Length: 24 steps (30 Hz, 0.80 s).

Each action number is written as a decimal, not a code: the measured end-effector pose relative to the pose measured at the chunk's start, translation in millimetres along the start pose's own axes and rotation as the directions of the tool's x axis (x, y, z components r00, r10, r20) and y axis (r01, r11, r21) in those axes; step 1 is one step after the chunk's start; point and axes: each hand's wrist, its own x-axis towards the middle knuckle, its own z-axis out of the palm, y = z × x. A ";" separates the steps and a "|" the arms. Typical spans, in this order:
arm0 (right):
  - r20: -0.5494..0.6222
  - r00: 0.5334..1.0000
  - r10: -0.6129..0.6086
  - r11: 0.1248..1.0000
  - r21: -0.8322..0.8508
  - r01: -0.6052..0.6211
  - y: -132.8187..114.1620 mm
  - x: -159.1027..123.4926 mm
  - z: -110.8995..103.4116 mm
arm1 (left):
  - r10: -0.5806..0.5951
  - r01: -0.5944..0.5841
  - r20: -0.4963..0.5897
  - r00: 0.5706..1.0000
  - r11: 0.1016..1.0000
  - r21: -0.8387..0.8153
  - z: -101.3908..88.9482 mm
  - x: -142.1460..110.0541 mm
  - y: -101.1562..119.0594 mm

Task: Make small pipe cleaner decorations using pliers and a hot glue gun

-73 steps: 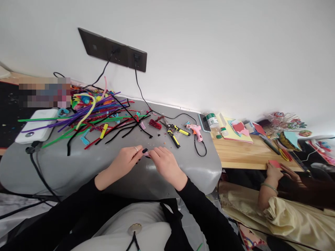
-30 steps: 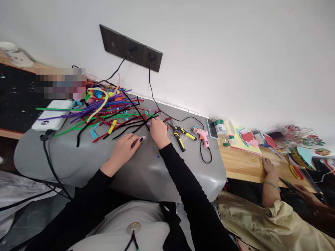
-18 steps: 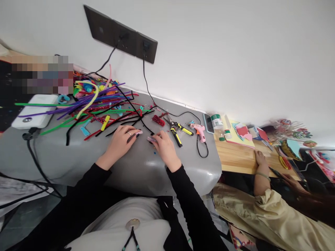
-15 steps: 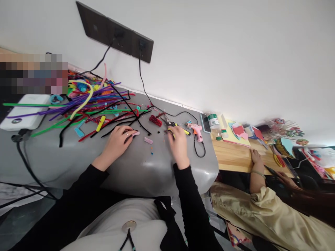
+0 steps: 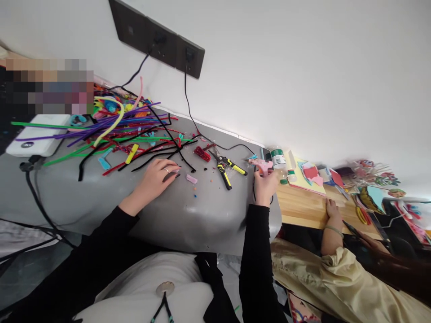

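My right hand [image 5: 266,186] is wrapped round the pink hot glue gun [image 5: 263,166] near the table's right end; its nozzle points left. My left hand [image 5: 155,183] rests on the grey table cover, thumb and fingers pinched on a small pink fuzzy piece [image 5: 175,170], mostly hidden. Just right of those fingers lies another short pink fuzzy piece [image 5: 191,179]. Between my hands, the pliers [image 5: 224,172] with yellow and black handles lie spread. Behind them sits a folded bundle of dark red glittery pipe cleaner [image 5: 202,153].
Many coloured pipe cleaners [image 5: 117,123] pile up at the left, beside a white power box [image 5: 42,137]. The glue gun's cord runs to a wall socket [image 5: 190,54]. To the right stand a bottle [image 5: 278,162] and paper scraps [image 5: 311,172]. A co-worker's hand [image 5: 332,208] rests on the wooden table.
My right hand has let go of the pliers, moved right and taken hold of the glue gun. The pliers now lie on the table. My left hand stays almost in place.
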 end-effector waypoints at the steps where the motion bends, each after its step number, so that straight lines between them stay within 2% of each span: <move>1: -0.043 0.999 0.013 1.000 0.019 -0.012 -0.7 0.6 -3.3 | 0.014 -0.013 0.034 0.999 1.000 -0.011 1.0 1.3 3.1; 3: -0.106 0.994 0.030 0.998 0.064 -0.023 -2.3 1.4 -9.9 | 0.041 -0.039 0.091 0.995 0.999 -0.025 5.2 4.6 9.1; 4: -0.097 0.995 0.024 0.996 0.084 -0.016 -3.4 1.5 -13.0 | 0.056 -0.054 0.105 0.993 0.998 -0.029 8.0 6.5 11.7; 6: 0.012 1.000 -0.010 0.992 0.125 0.009 -6.3 1.0 -18.7 | 0.081 -0.078 0.108 0.991 0.996 -0.032 14.3 9.5 15.8; 9: 0.181 0.981 -0.075 0.972 0.234 0.030 -12.9 -2.1 -27.1 | 0.086 -0.084 0.080 0.993 0.996 -0.027 20.4 10.0 17.5; 12: 0.220 0.965 -0.142 0.937 0.344 0.059 -21.7 -11.8 -34.9 | 0.041 -0.041 0.042 0.998 0.999 0.000 15.8 4.8 15.6; 14: 0.234 0.944 -0.231 0.903 0.414 0.118 -28.4 -23.9 -38.1 | -0.002 0.002 0.019 1.000 1.000 0.009 5.1 1.6 17.0; 17: 0.241 0.874 -0.421 0.810 0.534 0.243 -39.7 -48.8 -37.3 | -0.077 0.076 -0.004 0.997 0.993 -0.088 -18.0 4.1 30.1; 19: 0.219 0.808 -0.547 0.738 0.581 0.343 -47.8 -66.6 -34.2 | -0.183 0.177 -0.004 0.983 0.960 -0.218 -31.6 11.6 44.2; 21: 0.179 0.735 -0.654 0.671 0.585 0.455 -55.8 -81.9 -31.2 | -0.270 0.286 0.097 0.958 0.875 -0.390 -39.0 21.1 57.1; 24: 0.141 0.646 -0.750 0.598 0.562 0.571 -64.7 -96.7 -29.5 | -0.277 0.385 0.272 0.922 0.746 -0.544 -39.1 31.9 67.4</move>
